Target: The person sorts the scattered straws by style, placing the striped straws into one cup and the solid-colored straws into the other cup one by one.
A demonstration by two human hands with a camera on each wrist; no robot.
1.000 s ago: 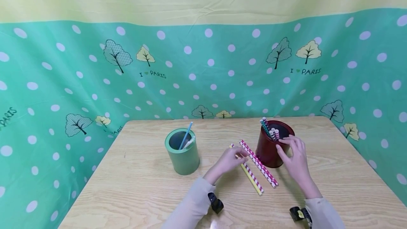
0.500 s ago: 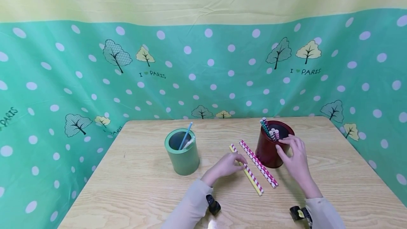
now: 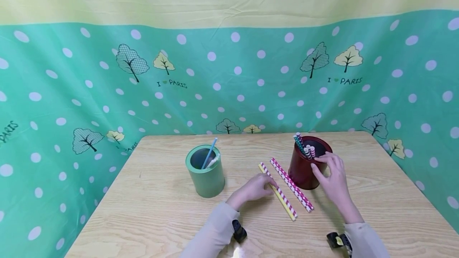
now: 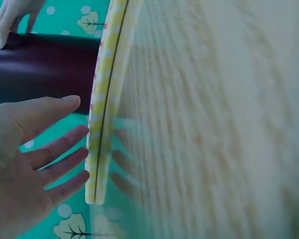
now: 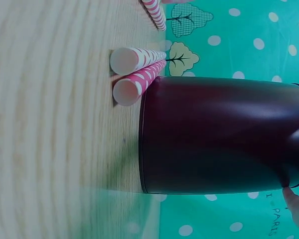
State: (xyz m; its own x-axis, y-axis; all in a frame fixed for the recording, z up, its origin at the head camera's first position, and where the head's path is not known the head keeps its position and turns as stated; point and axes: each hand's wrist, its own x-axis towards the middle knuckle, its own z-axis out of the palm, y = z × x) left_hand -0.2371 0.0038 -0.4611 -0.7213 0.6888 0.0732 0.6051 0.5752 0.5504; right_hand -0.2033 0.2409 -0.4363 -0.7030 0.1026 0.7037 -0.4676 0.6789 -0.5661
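My left hand (image 3: 259, 187) lies flat on the table with straight fingers, its fingertips (image 4: 82, 149) at the side of a yellow dotted straw (image 4: 103, 119). That straw (image 3: 283, 201) lies beside a red-striped straw (image 3: 285, 198). Two pink patterned straws (image 3: 292, 184) lie just right of them, against the dark red cup (image 3: 303, 170). My right hand (image 3: 331, 174) grips that cup's rim and side, and one fingertip (image 5: 296, 204) shows by the rim. Several straws (image 3: 305, 146) stand inside the cup.
A green cup (image 3: 206, 172) with a blue straw (image 3: 209, 152) and a white one stands left of centre on the wooden table (image 3: 161, 210). Green dotted cloth (image 3: 71, 90) walls in the table's back and sides.
My left hand has drawn back a little toward me along the yellow straw. The right hand and the red cup have not moved.
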